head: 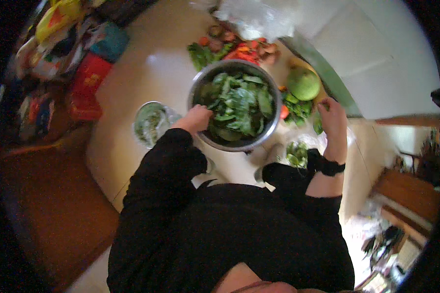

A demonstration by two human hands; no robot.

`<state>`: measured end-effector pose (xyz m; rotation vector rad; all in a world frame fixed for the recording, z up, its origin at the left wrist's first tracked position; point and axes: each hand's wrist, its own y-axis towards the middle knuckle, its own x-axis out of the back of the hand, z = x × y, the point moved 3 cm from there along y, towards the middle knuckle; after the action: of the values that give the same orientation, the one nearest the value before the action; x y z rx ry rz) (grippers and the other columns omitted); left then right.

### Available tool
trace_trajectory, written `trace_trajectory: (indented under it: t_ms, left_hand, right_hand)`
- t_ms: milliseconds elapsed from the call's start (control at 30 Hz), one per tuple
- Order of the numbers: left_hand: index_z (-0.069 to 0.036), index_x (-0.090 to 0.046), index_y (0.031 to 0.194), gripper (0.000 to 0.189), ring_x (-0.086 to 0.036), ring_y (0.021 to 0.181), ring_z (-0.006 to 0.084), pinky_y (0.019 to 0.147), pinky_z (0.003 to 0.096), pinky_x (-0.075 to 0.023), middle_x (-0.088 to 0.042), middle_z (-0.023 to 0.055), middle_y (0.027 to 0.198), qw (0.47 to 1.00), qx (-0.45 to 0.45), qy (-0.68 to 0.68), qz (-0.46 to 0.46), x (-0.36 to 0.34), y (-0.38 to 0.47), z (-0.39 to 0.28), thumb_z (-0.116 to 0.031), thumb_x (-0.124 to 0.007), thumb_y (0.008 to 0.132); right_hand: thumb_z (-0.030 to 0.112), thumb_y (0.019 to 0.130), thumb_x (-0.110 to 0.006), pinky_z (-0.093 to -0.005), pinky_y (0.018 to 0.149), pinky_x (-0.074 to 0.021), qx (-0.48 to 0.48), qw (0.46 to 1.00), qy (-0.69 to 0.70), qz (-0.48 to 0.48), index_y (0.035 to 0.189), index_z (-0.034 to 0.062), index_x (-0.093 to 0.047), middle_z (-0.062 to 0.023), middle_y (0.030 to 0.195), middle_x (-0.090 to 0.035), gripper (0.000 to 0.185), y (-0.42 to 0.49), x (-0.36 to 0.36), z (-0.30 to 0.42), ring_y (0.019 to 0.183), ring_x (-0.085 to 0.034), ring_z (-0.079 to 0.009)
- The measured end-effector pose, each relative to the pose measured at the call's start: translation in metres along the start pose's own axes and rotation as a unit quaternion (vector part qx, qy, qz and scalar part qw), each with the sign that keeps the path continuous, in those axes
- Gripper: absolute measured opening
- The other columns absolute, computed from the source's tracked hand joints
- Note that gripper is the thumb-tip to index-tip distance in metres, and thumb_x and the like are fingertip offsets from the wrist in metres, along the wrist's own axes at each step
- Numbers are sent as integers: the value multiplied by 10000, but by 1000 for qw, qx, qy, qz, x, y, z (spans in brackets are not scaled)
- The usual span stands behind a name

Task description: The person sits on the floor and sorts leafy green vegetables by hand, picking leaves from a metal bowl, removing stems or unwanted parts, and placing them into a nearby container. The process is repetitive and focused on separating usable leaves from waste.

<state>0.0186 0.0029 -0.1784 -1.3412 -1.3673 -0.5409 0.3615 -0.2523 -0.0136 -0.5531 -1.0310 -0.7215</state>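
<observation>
A round metal bowl (pixel 235 147) full of loose green leaves (pixel 238 102) is in front of me, near the middle of the view. My left hand (pixel 197 119) reaches over the bowl's left rim, its fingertips at the leaves. Blur hides whether those fingers hold anything. To the right of the bowl, my right hand (pixel 332 113) is raised with the fingers bent together. A single green leaf (pixel 318 123) hangs just below its fingertips and appears pinched there. The black band (pixel 326 165) is around my right forearm.
Left of the bowl stands a clear round container (pixel 141 126) with greenish contents. Beyond are leafy greens (pixel 201 55), red vegetables (pixel 246 53) and a plastic bag (pixel 258 16). A round green fruit or gourd (pixel 303 83) lies right, above cut greens (pixel 297 154). A brown wooden surface (pixel 58 197) is left.
</observation>
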Motion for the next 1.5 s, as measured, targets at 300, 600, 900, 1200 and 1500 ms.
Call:
trace_trajectory:
  t_ms: [300, 600, 900, 1200, 1500]
  left_hand:
    - [-117, -694, 929, 249, -529, 1030, 326, 950, 446, -401, -634, 116, 905, 998, 24, 59, 14, -25, 18, -5, -123, -644, 685]
    - [-83, -703, 883, 113, -610, 749, 252, 708, 353, -494, -670, 84, 849, 972, 64, -220, -58, 100, -6, -33, -135, -664, 790]
    - [-42, -637, 955, 154, -557, 742, 78, 628, 248, -465, -605, -15, 818, 708, 110, -682, -146, 136, -34, -96, -181, -664, 895]
    - [-3, -576, 874, 144, -547, 632, 132, 584, 279, -458, -577, 66, 718, 806, 82, -482, -333, 141, -45, -122, -82, -680, 812]
    - [-22, -590, 920, 173, -615, 715, 238, 641, 319, -504, -604, 138, 809, 881, -22, -346, -322, 163, -48, -134, -59, -695, 788]
  right_hand:
    - [297, 773, -683, -436, 866, -510, -145, 934, -250, 210, 1150, 86, -647, -163, 1105, -660, 434, -26, 0, -138, 1006, -640, -329]
    - [184, 748, -720, -373, 814, -516, 25, 998, 24, 59, 1213, 9, -592, -203, 1090, -662, 514, -11, -15, -34, 974, -650, -297]
    - [156, 845, -654, -305, 713, -516, 159, 899, 388, 127, 1024, 16, -689, -139, 867, -702, 230, -40, -39, 141, 763, -666, -182]
    - [361, 833, -689, -401, 727, -518, 173, 906, 369, 114, 1115, -14, -577, -210, 914, -673, 483, -64, -66, 188, 856, -661, -364]
    - [259, 913, -581, -419, 850, -485, 216, 887, 376, 157, 1214, 8, -522, -235, 1053, -635, 396, -61, -67, 196, 995, -611, -401]
